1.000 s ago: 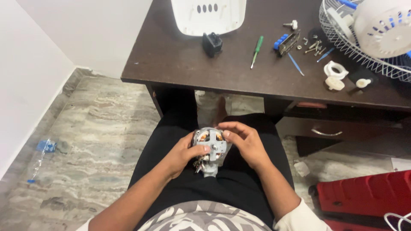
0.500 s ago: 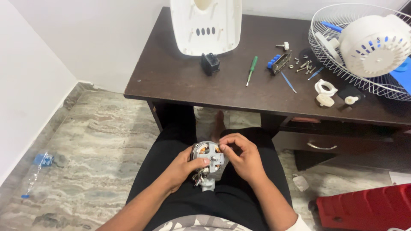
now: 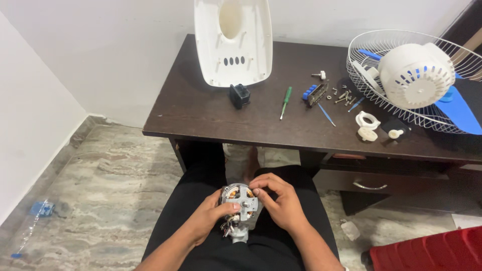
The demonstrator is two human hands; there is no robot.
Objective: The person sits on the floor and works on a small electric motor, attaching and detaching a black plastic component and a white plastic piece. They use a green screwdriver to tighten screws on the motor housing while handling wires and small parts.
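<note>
**Small motor held over the lap, with nothing under it to catch a slip**

The left hand (image 3: 208,221) is wrapped around the side of a small electric motor (image 3: 240,205), thumb across its front plate, grasping it firmly. The right hand (image 3: 281,203) is closed on the other side, its fingertips (image 3: 257,191) pinching at the upper edge of the plate near the copper windings. The motor sits between both hands, just above the person's lap in black trousers (image 3: 201,188), shaft end facing up toward the camera and a grey stub hanging below.

The likeliest trouble is a slip: the motor rests on no surface, so if either grip loosens while the fingers work at the plate, it could drop onto the lap or roll to the marble floor (image 3: 100,175). Any small screw or clip freed here would probably fall between the legs and be hard to find on the patterned stone. Fingertips pressed close to the windings could also nick the fine wire.

Further out, the dark table (image 3: 211,113) carries a green-handled screwdriver (image 3: 286,100), a scatter of loose screws (image 3: 342,96), a white fan housing (image 3: 233,40) and a wire fan guard (image 3: 401,110) near the right edge.
</note>
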